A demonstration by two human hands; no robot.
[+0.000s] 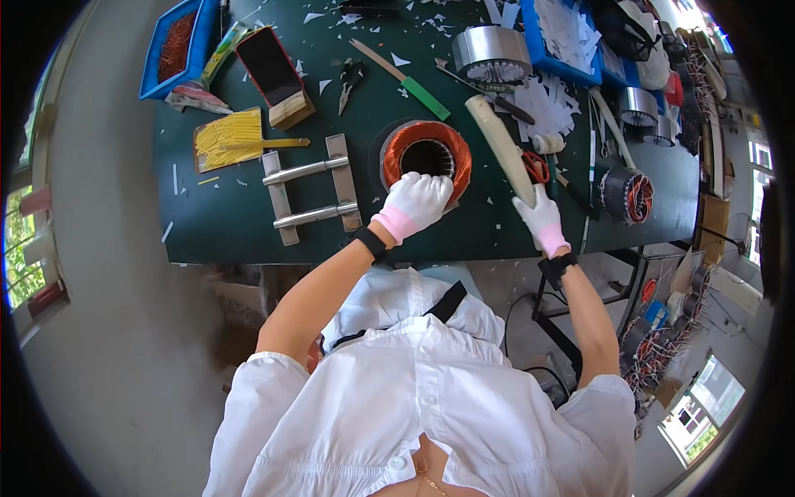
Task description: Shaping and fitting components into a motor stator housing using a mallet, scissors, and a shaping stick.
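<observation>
A motor stator [458,147] with a thick ring of copper windings stands on the green table. My left hand [416,201], in a white glove with a pink cuff, rests at its near rim with the fingers curled. Whether those fingers hold anything is hidden. To the right, my right hand [542,217], gloved the same way, grips the lower end of a pale wooden mallet-like stick [499,145]. The stick leans up and to the left, its thick end apart from the stator. Beside the right hand lie red-handled scissors [537,166].
A metal frame with two bars [313,189] lies left of the stator. Beyond are yellow strips [232,139], a phone on a wooden block [271,66], pliers [350,85] and a green-handled tool [425,98]. Another stator [627,196] stands at right, near blue bins [563,37].
</observation>
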